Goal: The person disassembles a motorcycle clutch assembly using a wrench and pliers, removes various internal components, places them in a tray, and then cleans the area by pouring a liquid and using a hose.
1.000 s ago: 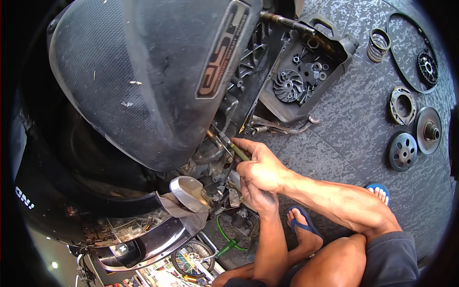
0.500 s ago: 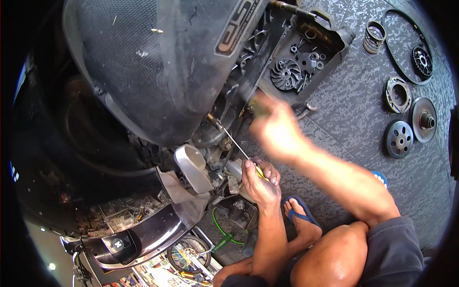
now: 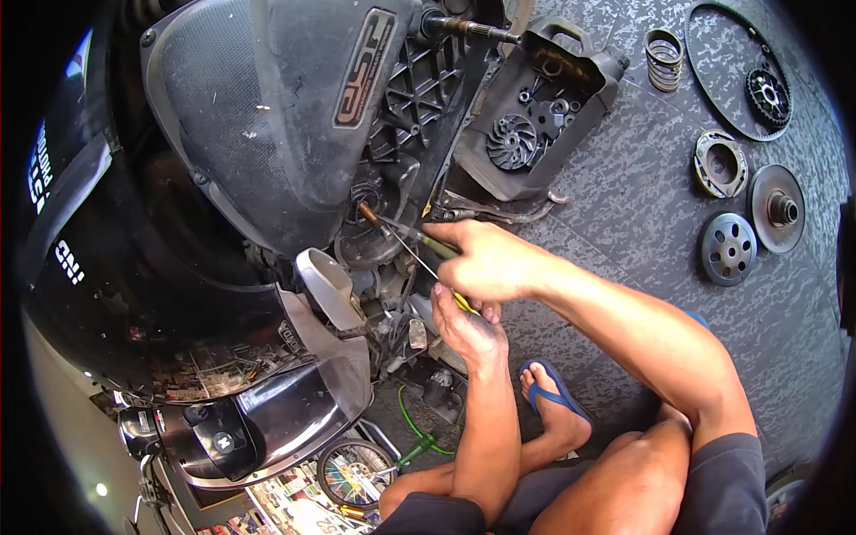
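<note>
My left hand [image 3: 471,334] is closed round the yellow handle of a screwdriver [image 3: 412,253]. Its thin metal shaft slants up to the brown-tipped crankshaft stub [image 3: 367,212] in the round recess of the engine case [image 3: 415,183]; exact contact at the tip is hard to tell. Just above, my right hand [image 3: 490,259] grips a slim tool with an olive-green handle [image 3: 439,248]. The blurred grey end of that tool meets the screwdriver near the stub, and its kind cannot be made out.
A cut-open black jug [image 3: 499,183] holds a finned fan and several small parts. On the patterned floor lie a coil spring [image 3: 663,61], a drive belt [image 3: 694,62], a clutch bell [image 3: 729,254] and a pulley [image 3: 789,209]. Black scooter bodywork [image 3: 160,312] fills the left.
My right hand, blurred and raised to the right before, has come down and left, bringing its tool onto the screwdriver. My left hand keeps its grip. The whole view has shifted slightly.
</note>
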